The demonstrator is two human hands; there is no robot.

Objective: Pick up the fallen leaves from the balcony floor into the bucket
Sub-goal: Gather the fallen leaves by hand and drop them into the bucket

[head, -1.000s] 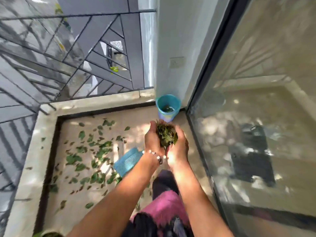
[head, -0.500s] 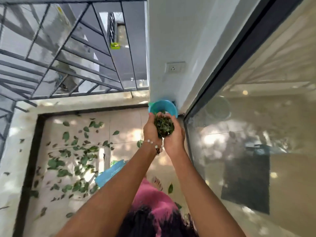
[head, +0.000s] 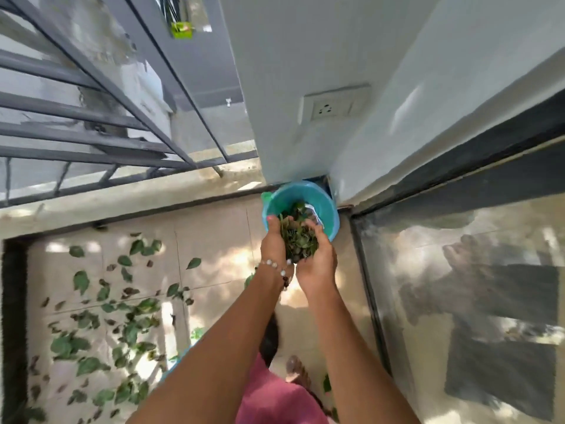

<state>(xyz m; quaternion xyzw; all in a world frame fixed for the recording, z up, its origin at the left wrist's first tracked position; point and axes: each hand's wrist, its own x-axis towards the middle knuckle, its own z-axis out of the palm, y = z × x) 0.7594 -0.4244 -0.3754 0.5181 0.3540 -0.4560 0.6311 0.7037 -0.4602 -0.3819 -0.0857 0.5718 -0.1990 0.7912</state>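
Floor [head: 214, 234]: tiled balcony, loose leaves [head: 101, 328] scattered left of bucket.
Bucket [head: 331, 214]: teal, in wall corner.
Left hand [head: 273, 244], right hand [head: 318, 261]: fingers curled, cupping a leaf clump [head: 298, 238] together over bucket's rim.

The bucket [head: 324, 206] stands in the corner against the wall [head: 305, 71]. Left of the bucket, leaves [head: 101, 325] lie scattered on the floor [head: 214, 249]; the glass door [head: 458, 301] is right of it.

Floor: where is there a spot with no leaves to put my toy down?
Bare tiles lie between the scattered leaves and the bucket, and beside the glass door. The left side is crowded with leaves.
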